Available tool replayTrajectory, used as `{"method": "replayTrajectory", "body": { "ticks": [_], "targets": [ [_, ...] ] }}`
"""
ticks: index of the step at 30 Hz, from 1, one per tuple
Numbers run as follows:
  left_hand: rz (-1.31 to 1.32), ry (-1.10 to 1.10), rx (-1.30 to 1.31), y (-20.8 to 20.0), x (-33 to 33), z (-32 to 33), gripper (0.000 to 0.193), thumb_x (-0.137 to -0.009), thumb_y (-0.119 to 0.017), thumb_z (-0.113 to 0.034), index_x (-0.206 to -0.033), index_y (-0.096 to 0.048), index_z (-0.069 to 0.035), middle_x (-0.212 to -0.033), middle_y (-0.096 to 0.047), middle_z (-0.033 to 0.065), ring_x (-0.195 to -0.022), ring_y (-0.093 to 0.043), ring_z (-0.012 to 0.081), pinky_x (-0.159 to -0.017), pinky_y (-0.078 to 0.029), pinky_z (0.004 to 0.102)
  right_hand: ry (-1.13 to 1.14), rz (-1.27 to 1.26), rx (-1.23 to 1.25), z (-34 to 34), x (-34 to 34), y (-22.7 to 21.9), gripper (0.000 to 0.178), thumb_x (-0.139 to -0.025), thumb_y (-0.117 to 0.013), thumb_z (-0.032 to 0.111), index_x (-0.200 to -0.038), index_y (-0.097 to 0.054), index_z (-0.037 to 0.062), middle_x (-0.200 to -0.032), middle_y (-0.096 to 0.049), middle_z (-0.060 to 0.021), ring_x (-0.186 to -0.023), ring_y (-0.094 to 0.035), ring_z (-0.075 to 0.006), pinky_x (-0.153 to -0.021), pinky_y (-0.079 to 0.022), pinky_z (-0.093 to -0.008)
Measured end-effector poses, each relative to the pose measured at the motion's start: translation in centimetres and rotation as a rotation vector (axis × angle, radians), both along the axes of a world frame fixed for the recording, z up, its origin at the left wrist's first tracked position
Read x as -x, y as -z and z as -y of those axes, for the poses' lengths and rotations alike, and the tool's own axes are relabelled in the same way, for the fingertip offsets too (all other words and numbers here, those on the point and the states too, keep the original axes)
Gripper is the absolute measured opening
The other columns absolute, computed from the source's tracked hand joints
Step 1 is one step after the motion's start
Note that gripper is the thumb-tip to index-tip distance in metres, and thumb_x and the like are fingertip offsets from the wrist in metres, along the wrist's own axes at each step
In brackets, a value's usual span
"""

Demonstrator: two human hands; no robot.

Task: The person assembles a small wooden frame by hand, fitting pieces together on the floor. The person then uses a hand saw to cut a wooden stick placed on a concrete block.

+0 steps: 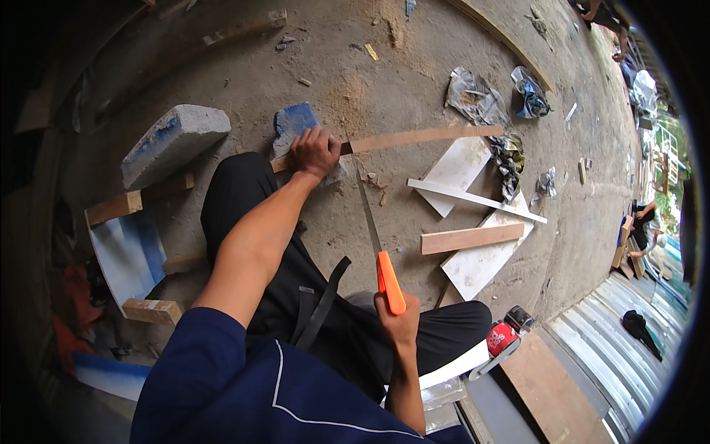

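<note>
My left hand (pixel 316 153) is closed over a long wooden strip (pixel 421 138), pressing it down on a blue-stained block (pixel 294 122). Part of the strip under the fingers is hidden. Out to the right, its long end reaches toward crumpled plastic. In my right hand (pixel 399 320) is the orange handle of a hand saw (pixel 387 277). The saw's thin blade points away from me, with its tip just below the strip, close to the left hand. Whether the blade touches the wood I cannot tell.
A grey concrete block (pixel 176 144) lies left. White boards (pixel 457 174) and a short wooden piece (pixel 472 239) lie right. A red power tool (pixel 503 339) sits beside my right knee. Crumpled plastic (pixel 477 98) lies farther off. Another person (pixel 648 229) works at far right.
</note>
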State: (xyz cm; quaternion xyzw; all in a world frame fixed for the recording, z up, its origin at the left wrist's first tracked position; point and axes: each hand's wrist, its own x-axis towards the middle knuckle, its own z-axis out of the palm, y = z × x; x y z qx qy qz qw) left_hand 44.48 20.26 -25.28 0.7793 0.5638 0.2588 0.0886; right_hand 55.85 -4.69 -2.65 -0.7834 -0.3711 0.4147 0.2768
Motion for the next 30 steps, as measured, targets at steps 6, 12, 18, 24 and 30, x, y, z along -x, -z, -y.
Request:
{"method": "replayTrajectory", "body": {
  "ticks": [6,12,18,24,30],
  "targets": [
    [0.077,0.040,-0.022,0.4,-0.6,-0.2,0.015,-0.077,-0.059,-0.020,-0.067,-0.055,-0.008,-0.072,-0.055,0.0077,-0.071,-0.058,0.0281,-0.059,-0.042,0.0426,0.033,0.048,0.027,-7.7,0.1,5.1,0.019,-0.077,-0.065,0.014,-0.070,-0.058,-0.0034,-0.060,-0.054,-0.0209,-0.050,-0.056,-0.0274,-0.052,-0.043,-0.0358],
    [0.026,0.015,-0.042,0.4,0.3,-0.1,0.012,-0.079,-0.057,-0.020,-0.072,-0.059,-0.010,-0.074,-0.055,0.0077,-0.071,-0.058,0.0287,-0.061,-0.045,0.0419,-0.026,0.018,-0.037,-0.7,0.1,0.4,0.020,-0.077,-0.065,0.014,-0.072,-0.058,-0.0036,-0.058,-0.052,-0.0201,-0.049,-0.055,-0.0285,-0.052,-0.043,-0.0358],
    [0.029,0.026,-0.040,0.2,-0.6,-0.3,0.014,-0.078,-0.057,-0.019,-0.069,-0.055,-0.009,-0.072,-0.055,0.0079,-0.069,-0.058,0.0285,-0.060,-0.045,0.0417,0.018,0.038,0.013,-8.4,-0.1,5.6,0.018,-0.076,-0.066,0.014,-0.072,-0.060,-0.0028,-0.061,-0.056,-0.0205,-0.054,-0.060,-0.0338,-0.054,-0.045,-0.0373],
    [0.024,0.003,-0.029,0.3,0.2,-0.2,0.015,-0.076,-0.058,-0.020,-0.067,-0.055,-0.009,-0.074,-0.055,0.0078,-0.070,-0.058,0.0282,-0.060,-0.043,0.0422,-0.046,0.026,0.003,-1.6,-0.4,1.6,0.020,-0.076,-0.066,0.014,-0.071,-0.059,-0.0036,-0.061,-0.056,-0.0222,-0.055,-0.059,-0.0354,-0.054,-0.044,-0.0396],
    [0.035,0.020,-0.033,0.4,-0.5,-0.2,0.015,-0.076,-0.058,-0.020,-0.067,-0.055,-0.009,-0.072,-0.054,0.0075,-0.070,-0.057,0.0279,-0.059,-0.043,0.0422,-0.034,0.093,-0.037,-7.3,-0.2,5.7,0.019,-0.076,-0.066,0.013,-0.072,-0.059,-0.0036,-0.059,-0.054,-0.0209,-0.052,-0.058,-0.0319,-0.053,-0.043,-0.0381]
  ]
}}
